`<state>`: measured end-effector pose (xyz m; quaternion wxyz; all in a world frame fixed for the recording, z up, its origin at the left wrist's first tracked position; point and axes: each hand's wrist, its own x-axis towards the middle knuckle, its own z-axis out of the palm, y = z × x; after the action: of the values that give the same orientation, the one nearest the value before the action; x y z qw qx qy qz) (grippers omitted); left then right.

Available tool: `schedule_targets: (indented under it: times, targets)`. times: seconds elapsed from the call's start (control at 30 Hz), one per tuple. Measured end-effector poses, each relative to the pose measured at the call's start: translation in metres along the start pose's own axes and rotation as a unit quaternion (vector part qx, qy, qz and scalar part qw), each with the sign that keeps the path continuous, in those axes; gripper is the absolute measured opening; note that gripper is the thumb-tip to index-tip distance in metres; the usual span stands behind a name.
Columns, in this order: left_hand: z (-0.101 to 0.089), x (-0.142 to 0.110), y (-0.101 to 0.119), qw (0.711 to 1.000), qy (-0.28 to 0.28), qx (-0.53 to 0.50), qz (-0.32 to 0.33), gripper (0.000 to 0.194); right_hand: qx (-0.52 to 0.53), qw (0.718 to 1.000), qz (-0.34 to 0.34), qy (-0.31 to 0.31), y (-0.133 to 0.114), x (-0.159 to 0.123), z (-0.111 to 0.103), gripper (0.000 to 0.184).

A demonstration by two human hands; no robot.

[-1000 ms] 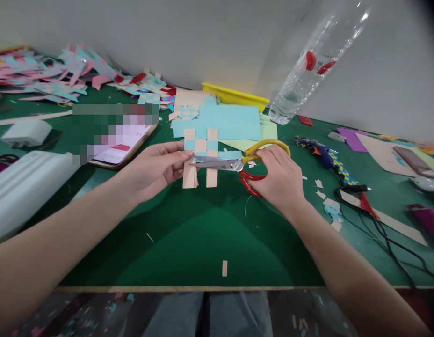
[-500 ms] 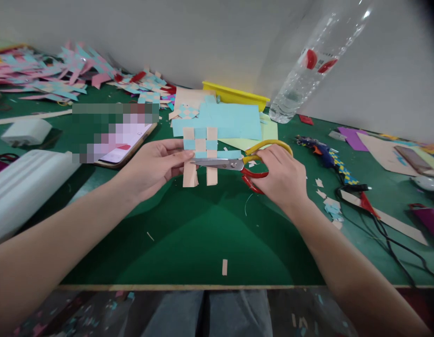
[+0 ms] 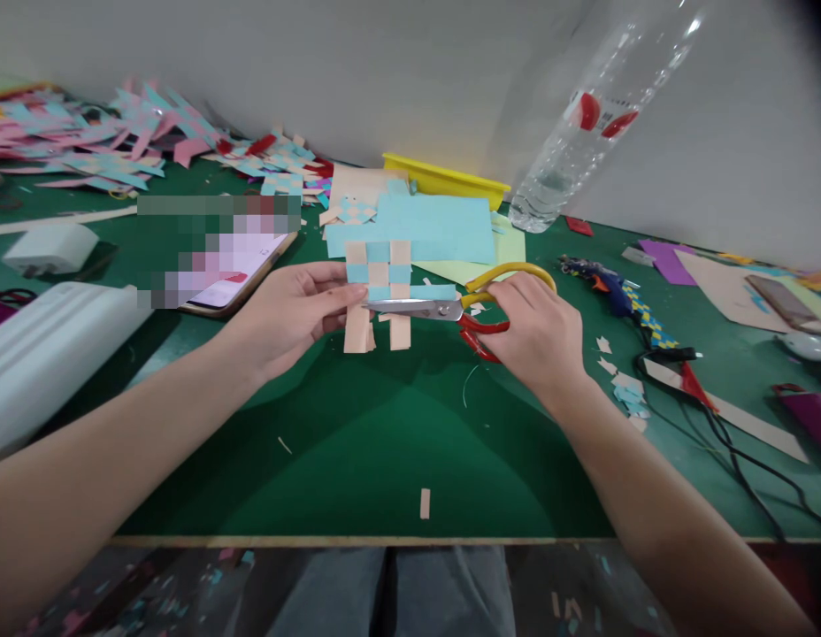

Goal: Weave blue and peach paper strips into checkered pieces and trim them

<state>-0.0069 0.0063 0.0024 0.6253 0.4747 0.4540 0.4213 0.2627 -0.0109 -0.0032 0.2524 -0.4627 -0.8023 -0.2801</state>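
Note:
My left hand pinches the left edge of a woven paper piece, checkered in light blue and pale peach. Peach strip ends hang below the weave, and a blue strip end sticks out to its right. In my right hand are scissors with one yellow and one red handle loop. Their blades lie nearly closed across the peach strips, just under the lowest woven row, with the tips near my left thumb. Behind the weave lie light blue paper sheets.
A phone, a white adapter and a long white object lie left. A pile of paper strips fills the back left. A clear bottle leans behind a yellow tray. Dark cables and paper scraps lie right.
The scissor blades have closed across the peach strips. A peach strip end under the weave now sits askew beside the right strip. My left hand has barely moved.

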Motion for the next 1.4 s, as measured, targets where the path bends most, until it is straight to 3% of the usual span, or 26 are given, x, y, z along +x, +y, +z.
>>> schedule_targets:
  times: [0.3,0.63,1.13,1.27,1.4]
  targets:
    - [-0.001,0.002,-0.003,0.999,0.006,0.035,0.024,0.027,-0.002,1.0,0.007,-0.007,0.002,-0.002,0.001,0.012]
    - [0.002,0.001,-0.002,0.999,0.03,0.042,0.014,0.014,0.127,0.986,0.108,-0.015,-0.001,0.001,0.005,0.021]
    - [0.002,0.003,-0.001,1.0,0.013,0.0,-0.019,0.009,0.052,0.996,0.041,-0.062,-0.013,0.004,-0.005,0.047]
    - [0.006,0.001,-0.001,0.998,0.003,-0.038,-0.054,0.01,0.027,0.997,0.038,-0.065,-0.02,0.004,-0.008,0.041]
    - [0.005,-0.001,-0.003,0.993,-0.046,-0.095,-0.06,0.013,0.014,0.997,0.036,-0.071,-0.022,0.004,-0.008,0.033]
